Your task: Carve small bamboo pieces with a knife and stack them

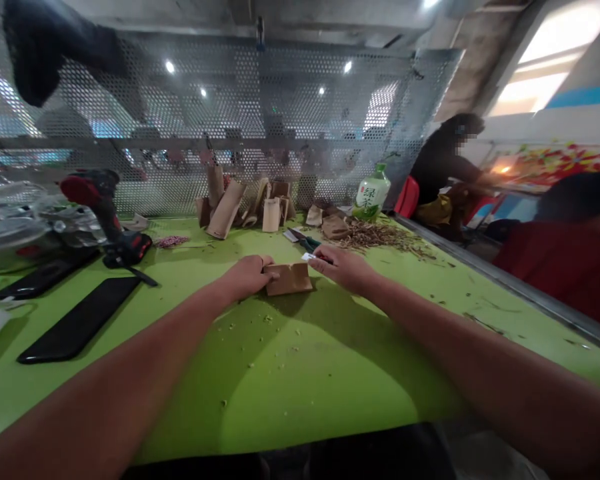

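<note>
A small brown piece of curved material (289, 280) lies on the green tabletop (300, 387), its left end gripped by my left hand (251, 275) with the fingers closed on it. Just right of the piece, my right hand (344, 267) is closed around a small white object (308, 257), whose details are too small to make out. Scissors with dark green handles (307, 243) rest beyond my right hand. Small pale crumbs are scattered on the surface in front of the brown piece.
At the back stand several brown pieces (227, 211), a green-labelled bottle (373, 193) and a heap of brown shreds (375, 235). To the left are a red and black power drill (107, 217) and a black flat object (80, 321). A person (445, 173) sits at the right.
</note>
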Available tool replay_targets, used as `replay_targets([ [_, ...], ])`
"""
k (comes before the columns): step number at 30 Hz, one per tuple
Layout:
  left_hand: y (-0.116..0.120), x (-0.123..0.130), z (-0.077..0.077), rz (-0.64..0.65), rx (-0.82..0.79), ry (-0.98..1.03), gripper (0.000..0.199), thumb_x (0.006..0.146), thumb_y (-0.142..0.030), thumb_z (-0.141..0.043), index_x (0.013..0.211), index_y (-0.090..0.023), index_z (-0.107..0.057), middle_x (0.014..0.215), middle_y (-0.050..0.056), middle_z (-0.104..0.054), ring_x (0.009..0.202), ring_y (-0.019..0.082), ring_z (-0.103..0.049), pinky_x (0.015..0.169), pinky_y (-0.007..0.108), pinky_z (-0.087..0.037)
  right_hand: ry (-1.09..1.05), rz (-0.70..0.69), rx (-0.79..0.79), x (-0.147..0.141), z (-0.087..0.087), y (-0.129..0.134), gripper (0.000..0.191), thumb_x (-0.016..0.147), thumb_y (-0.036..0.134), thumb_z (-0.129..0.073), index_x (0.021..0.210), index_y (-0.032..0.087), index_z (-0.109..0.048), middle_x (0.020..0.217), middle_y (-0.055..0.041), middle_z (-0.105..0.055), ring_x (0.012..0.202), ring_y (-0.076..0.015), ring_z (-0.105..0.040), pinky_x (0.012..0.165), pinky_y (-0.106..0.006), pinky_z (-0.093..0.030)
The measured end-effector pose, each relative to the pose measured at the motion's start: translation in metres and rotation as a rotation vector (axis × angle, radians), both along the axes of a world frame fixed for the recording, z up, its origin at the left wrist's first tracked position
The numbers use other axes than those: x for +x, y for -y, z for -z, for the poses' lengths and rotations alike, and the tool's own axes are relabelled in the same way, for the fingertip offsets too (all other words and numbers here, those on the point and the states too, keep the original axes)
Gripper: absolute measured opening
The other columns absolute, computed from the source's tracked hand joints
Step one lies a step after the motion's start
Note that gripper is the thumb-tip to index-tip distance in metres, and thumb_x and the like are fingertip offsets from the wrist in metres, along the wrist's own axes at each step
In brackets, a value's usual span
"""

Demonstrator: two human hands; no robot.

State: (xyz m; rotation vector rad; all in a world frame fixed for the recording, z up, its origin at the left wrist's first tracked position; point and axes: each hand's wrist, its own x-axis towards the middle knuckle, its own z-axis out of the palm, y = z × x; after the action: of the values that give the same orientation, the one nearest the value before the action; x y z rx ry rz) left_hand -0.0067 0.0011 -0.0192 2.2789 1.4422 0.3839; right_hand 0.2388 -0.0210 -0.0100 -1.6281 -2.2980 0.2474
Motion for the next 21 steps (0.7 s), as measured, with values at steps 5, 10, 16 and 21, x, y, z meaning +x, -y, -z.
replay_targets([
  [5, 0.005, 0.004, -0.003, 0.025, 0.019, -0.032, 0.033, 0.087, -0.038, -0.05, 0.103, -0.016, -0.069, 0.1, 0.011, -0.072, 0.088, 0.025, -0.063, 0.07, 0.03, -0.044, 0.129, -0.015, 0.068, -0.011, 0.004, 0.007, 0.038, 0.094, 0.054, -0.045, 0.103, 0.024, -0.066, 0.088, -0.0055, -0.069, 0.072, -0.0176, -0.056, 0.058, -0.026, -0.027],
  [10, 0.01, 0.008, -0.009, 0.036, 0.038, -0.053, 0.039, 0.088, -0.037, -0.047, 0.112, -0.015, -0.069, 0.106, 0.013, -0.072, 0.092, 0.025, -0.063, 0.072, 0.029, -0.044, 0.201, 0.039, 0.134, -0.012, 0.006, 0.006, 0.035, 0.096, 0.05, -0.043, 0.096, 0.026, -0.068, 0.081, -0.0042, -0.069, 0.066, -0.0166, -0.055, 0.056, -0.027, -0.024],
  [16, 0.009, 0.008, -0.01, 0.037, -0.021, 0.016, 0.039, 0.084, -0.034, -0.05, 0.112, -0.015, -0.071, 0.103, 0.01, -0.073, 0.088, 0.023, -0.064, 0.068, 0.027, -0.044, 0.243, 0.046, 0.185, -0.013, 0.004, 0.007, 0.033, 0.095, 0.048, -0.045, 0.093, 0.026, -0.07, 0.079, -0.0045, -0.069, 0.065, -0.0171, -0.054, 0.057, -0.028, -0.024],
  [21, 0.01, 0.009, -0.01, 0.029, -0.02, 0.021, 0.038, 0.081, -0.032, -0.052, 0.109, -0.016, -0.073, 0.096, 0.008, -0.074, 0.082, 0.021, -0.063, 0.067, 0.026, -0.043, 0.213, 0.027, 0.149, -0.015, 0.004, 0.008, 0.031, 0.095, 0.044, -0.046, 0.089, 0.025, -0.069, 0.076, -0.0031, -0.069, 0.062, -0.0152, -0.052, 0.055, -0.027, -0.022],
])
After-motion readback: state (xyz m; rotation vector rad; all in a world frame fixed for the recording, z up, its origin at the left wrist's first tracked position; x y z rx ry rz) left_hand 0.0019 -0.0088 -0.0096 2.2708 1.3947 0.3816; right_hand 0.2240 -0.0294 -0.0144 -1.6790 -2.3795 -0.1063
